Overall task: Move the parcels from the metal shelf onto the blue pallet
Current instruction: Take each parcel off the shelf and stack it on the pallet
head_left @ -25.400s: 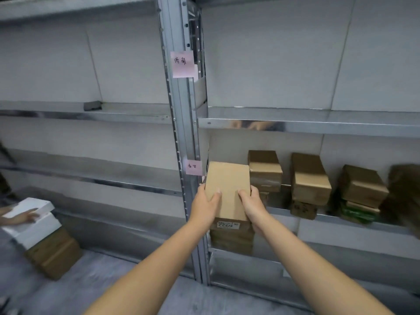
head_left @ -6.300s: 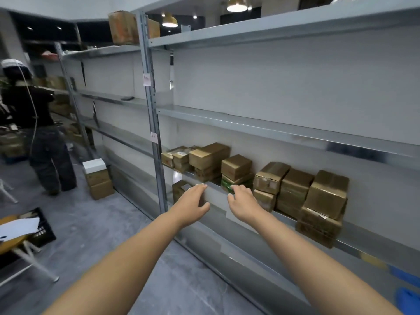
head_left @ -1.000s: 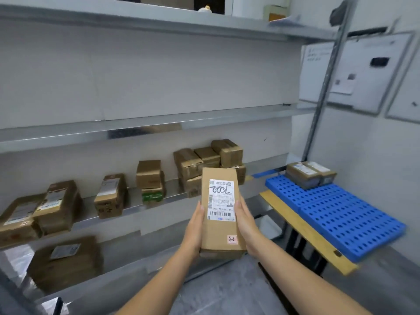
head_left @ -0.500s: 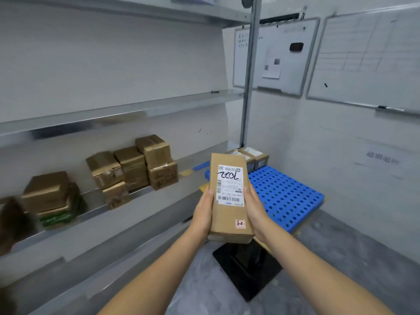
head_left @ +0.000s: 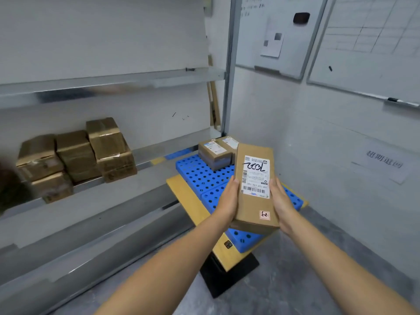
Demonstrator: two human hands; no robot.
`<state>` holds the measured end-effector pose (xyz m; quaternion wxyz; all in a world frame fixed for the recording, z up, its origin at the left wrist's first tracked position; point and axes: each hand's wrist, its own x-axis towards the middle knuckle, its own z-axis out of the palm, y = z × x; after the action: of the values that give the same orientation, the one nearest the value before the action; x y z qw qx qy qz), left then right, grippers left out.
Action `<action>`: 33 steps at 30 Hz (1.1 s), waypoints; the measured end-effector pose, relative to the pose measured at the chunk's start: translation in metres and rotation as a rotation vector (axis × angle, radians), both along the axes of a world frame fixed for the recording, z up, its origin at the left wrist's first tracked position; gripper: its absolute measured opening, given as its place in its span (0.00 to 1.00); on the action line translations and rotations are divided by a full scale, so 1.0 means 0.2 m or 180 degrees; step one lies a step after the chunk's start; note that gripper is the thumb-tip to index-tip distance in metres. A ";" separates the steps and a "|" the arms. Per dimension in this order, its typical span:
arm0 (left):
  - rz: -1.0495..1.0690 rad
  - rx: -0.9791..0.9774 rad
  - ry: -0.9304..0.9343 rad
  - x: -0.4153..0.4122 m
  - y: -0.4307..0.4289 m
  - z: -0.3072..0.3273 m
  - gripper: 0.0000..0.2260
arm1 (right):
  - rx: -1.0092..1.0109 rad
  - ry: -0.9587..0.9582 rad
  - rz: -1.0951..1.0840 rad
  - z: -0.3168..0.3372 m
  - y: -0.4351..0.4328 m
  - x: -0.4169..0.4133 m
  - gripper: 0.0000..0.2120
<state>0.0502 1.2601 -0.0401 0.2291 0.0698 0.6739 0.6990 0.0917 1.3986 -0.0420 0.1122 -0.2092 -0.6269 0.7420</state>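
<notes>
Parcel (head_left: pixel 254 189) in your hands, label side up, held in the air over the near-right part of the blue pallet (head_left: pixel 200 173); not set down yet. Your left hand (head_left: pixel 227 202) and right hand (head_left: pixel 283 201) clamp its long sides, with the fingers (head_left: pixel 234 183) curled round the edges and gripping the box. Neither hand has let go.

Done: two parcels (head_left: pixel 213 153) sit side by side, touching, at the pallet's far corner. The pallet lies on a yellow tabletop (head_left: pixel 186 196).

Left: a cluster of brown parcels (head_left: pixel 75 153) on the metal shelf (head_left: pixel 163 153) at the left. At least five are visible, and you can't tell if there are more past the blurred left edge.

My read: you're early in the job. This would be the third parcel down, and most of the load is unmoved. There's bare pallet just near of the placed pair, so you have room.
</notes>
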 end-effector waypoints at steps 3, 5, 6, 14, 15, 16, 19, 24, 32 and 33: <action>0.0035 0.0027 -0.0047 -0.08 0.19 -0.03 0.21 | -0.0042 -0.0049 0.0063 -0.07 0.20 -0.09 0.16; 0.0110 0.0043 -0.0082 -0.14 0.30 -0.06 0.22 | 0.0032 -0.0107 0.0107 -0.10 0.31 -0.16 0.17; 0.0161 0.0021 -0.0106 -0.18 0.35 -0.07 0.23 | 0.0086 -0.0139 0.0134 -0.11 0.37 -0.20 0.17; 0.0618 0.0307 -0.0278 -0.61 0.71 -0.24 0.23 | 0.0347 -0.0456 0.0453 -0.16 0.72 -0.70 0.18; 0.0684 0.0314 -0.0289 -0.67 0.74 -0.26 0.22 | 0.0362 -0.0500 0.0511 -0.17 0.75 -0.77 0.18; 0.0724 0.0299 -0.0316 -0.73 0.77 -0.28 0.21 | 0.0362 -0.0557 0.0590 -0.19 0.78 -0.83 0.19; 0.0811 0.0305 -0.0420 -0.88 0.86 -0.37 0.20 | 0.0304 -0.0663 0.0758 -0.26 0.86 -1.00 0.17; 0.1107 0.0178 -0.0737 -1.02 0.98 -0.53 0.21 | 0.0309 -0.0728 0.1119 -0.40 0.98 -1.19 0.11; 0.1398 0.0114 -0.0926 -1.14 1.16 -0.72 0.23 | 0.0409 -0.0927 0.1358 -0.64 1.16 -1.40 0.20; 0.1448 0.0071 -0.0916 -1.16 1.19 -0.74 0.23 | 0.0442 -0.0948 0.1404 -0.66 1.20 -1.43 0.20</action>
<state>-0.1818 1.4976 -0.1879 0.1588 -0.1809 0.6249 0.7426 -0.1933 1.6377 -0.1747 -0.1315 -0.1662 -0.7163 0.6648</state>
